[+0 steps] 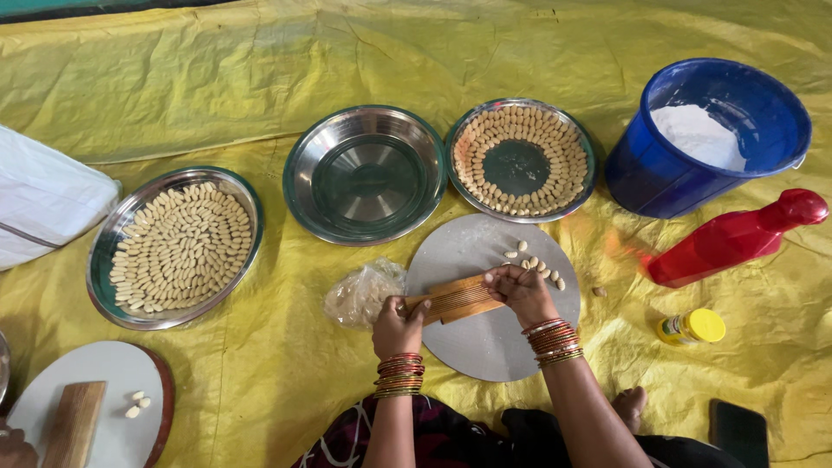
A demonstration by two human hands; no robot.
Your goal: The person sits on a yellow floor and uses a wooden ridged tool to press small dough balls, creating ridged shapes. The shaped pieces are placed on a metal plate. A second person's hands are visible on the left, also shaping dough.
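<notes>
My left hand (396, 326) grips the near end of a ridged wooden board (455, 299) that lies on a round grey board (485, 334). My right hand (520, 291) presses its fingers on the far end of the wooden board, apparently on a bit of dough. Several small shaped dough pieces (537, 263) lie on the round board just beyond it. A clear plastic bag of dough (362, 293) sits left of my left hand. Both wrists wear red and gold bangles.
Steel plates hold rows of dough pieces at left (117, 295) and upper middle (589, 147); an empty steel plate (299, 173) sits between. A blue bucket of white flour (659, 186), a red bottle (732, 238), a yellow-capped jar (692, 327), a phone (738, 431). Another person's round board (108, 407) at bottom left.
</notes>
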